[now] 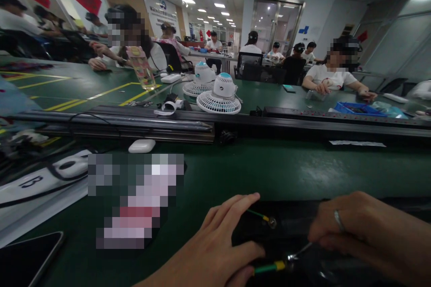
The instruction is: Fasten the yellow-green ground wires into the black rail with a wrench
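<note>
My left hand (215, 242) reaches in from the bottom, its upper fingers stretched out. Its lower fingertips close on a green wire (264, 270) with a yellow sleeve, which runs to a shiny metal fastener (290, 258) on a dark part (292, 228). At the right, my right hand (360, 228), with a ring on one finger, is closed around a thin metal tool (305, 248). The tool's tip meets the fastener; its handle is hidden in the hand, so its kind is unclear. Farther up, a second green wire (257, 214) ends at another metal fastener (272, 222).
Long black rails (303, 121) and wrapped metal bars (134, 121) cross the green table (215, 175). A white case (142, 145), a blurred-out phone-like object (144, 202) and a dark tablet-like device (30, 258) lie left. Beyond are fans (220, 96), a bottle (141, 69) and several people.
</note>
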Tool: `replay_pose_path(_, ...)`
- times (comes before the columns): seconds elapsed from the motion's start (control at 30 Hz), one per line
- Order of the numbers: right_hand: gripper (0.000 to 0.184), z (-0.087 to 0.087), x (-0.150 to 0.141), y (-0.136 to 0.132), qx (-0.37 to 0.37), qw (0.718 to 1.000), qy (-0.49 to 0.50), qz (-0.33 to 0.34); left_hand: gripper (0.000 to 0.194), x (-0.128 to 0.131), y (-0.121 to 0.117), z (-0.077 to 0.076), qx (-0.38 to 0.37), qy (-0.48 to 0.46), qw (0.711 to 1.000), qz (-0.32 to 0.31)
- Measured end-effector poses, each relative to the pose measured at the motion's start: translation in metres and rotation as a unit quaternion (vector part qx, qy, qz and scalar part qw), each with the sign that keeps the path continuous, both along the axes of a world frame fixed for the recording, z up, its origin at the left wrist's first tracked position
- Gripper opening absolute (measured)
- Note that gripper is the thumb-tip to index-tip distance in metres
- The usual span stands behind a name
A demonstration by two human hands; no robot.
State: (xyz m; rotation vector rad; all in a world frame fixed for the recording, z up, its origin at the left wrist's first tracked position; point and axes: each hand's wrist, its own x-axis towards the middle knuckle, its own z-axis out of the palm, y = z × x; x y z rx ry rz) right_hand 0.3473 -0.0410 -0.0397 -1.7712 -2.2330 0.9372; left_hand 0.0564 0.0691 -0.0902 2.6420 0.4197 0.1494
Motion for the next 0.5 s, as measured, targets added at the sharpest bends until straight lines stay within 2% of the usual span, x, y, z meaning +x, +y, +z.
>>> replay_pose_path(0.13,0.022,-0.001,0.005,-0.006,-0.010,0.997,-0.009,-0.072,0.056,-0.001,0.000,-0.001,-0.005,-0.006,1.000,0.002)
replay_pose_path(0.27,0.023,-0.002,0.000,-0.006,-0.061,0.990,0.022,-0.123,0.054,0.001,0.001,0.000,-0.006,0.004,1.000,0.001)
replay_pose_path(0.5,0.021,-0.001,-0.013,-0.002,-0.062,0.993,0.027,-0.100,0.054,0.000,0.000,0.000,-0.001,0.016,1.000,0.001)
